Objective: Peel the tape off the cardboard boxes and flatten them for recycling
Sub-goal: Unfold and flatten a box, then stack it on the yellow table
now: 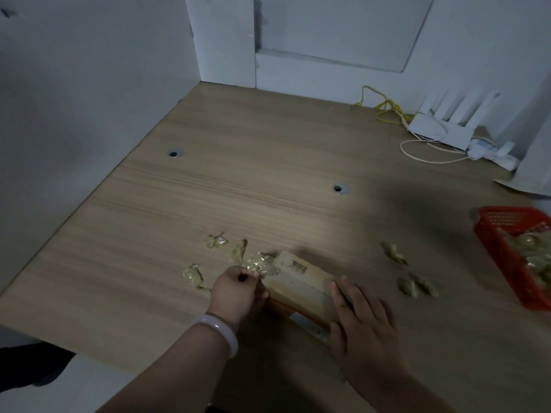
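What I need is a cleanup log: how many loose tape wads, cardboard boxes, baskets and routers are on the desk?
Loose tape wads: 6
Cardboard box: 1
Red basket: 1
White router: 1
Total: 9
Left out: the tape strip pinched by the left hand, and the basket's contents.

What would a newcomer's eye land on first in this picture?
The two hands near the front of the wooden desk: the left hand pinches crumpled tape at one end of a small cardboard box, while the right hand rests flat on its other end. Next come the tape scraps scattered around the box, and the red basket at the right edge holding more wads.
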Demonstrator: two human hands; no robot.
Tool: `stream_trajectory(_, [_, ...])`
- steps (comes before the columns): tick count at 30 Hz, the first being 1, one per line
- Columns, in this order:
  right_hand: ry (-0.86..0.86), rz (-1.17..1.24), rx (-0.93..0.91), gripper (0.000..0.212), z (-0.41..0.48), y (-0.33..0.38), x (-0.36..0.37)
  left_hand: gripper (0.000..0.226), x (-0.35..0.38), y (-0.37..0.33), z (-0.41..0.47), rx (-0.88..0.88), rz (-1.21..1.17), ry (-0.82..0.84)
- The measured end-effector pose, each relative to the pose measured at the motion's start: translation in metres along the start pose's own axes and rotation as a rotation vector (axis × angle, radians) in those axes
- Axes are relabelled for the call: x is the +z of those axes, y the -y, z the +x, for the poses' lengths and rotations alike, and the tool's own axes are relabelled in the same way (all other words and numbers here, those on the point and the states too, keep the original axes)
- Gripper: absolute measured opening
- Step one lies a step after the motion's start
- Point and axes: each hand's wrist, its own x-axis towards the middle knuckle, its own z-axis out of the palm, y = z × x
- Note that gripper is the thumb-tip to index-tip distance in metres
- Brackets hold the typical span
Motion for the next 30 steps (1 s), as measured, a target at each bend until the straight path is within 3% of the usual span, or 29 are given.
stream_trajectory(2, [-0.004, 0.004, 0.003, 0.061, 0.001, 0.0, 0.0, 0.016, 0.003, 0.001, -0.002, 0.03, 0.03, -0.003])
stream_trajectory(6, [-0.018, 0.017, -0.015, 0.059, 0.002, 0.0, -0.003, 0.016, -0.003, 0.007, 0.003, 0.387, 0.545, -0.091])
stream_trajectory(8, [-0.007, 0.015, -0.049, 0.059, -0.001, -0.001, -0.004, 0.01, -0.011, 0.007, 0.008, 0.462, 0.618, -0.076])
stream_trajectory(11, [-0.004, 0.012, -0.065, 0.06, -0.002, -0.002, -0.004, 0.016, -0.019, 0.002, 0.015, 0.488, 0.575, -0.069])
stream_trajectory(15, [-0.017, 0.024, -0.063, 0.06, -0.001, -0.003, -0.004, 0.021, -0.02, -0.008, 0.008, 0.438, 0.325, 0.002])
stream_trajectory(19, [0.006, 0.007, -0.072, 0.061, -0.001, -0.005, -0.003, 0.03, -0.021, -0.009, -0.009, 0.602, 0.34, 0.11])
stream_trajectory(20, [0.004, 0.009, -0.069, 0.061, -0.001, -0.005, -0.003, 0.029, -0.022, -0.009, -0.011, 0.592, 0.333, 0.144])
stream_trajectory(22, [0.008, 0.012, -0.063, 0.061, -0.001, -0.004, -0.003, 0.016, -0.025, -0.017, -0.014, 0.393, 0.185, 0.223])
stream_trajectory(24, [0.018, 0.011, -0.062, 0.062, 0.0, -0.004, -0.003, 0.017, -0.025, -0.026, -0.01, 0.264, 0.135, 0.256])
stream_trajectory(30, [0.026, 0.015, -0.069, 0.061, 0.0, -0.004, -0.004, 0.017, -0.009, -0.039, -0.009, 0.305, 0.381, 0.226])
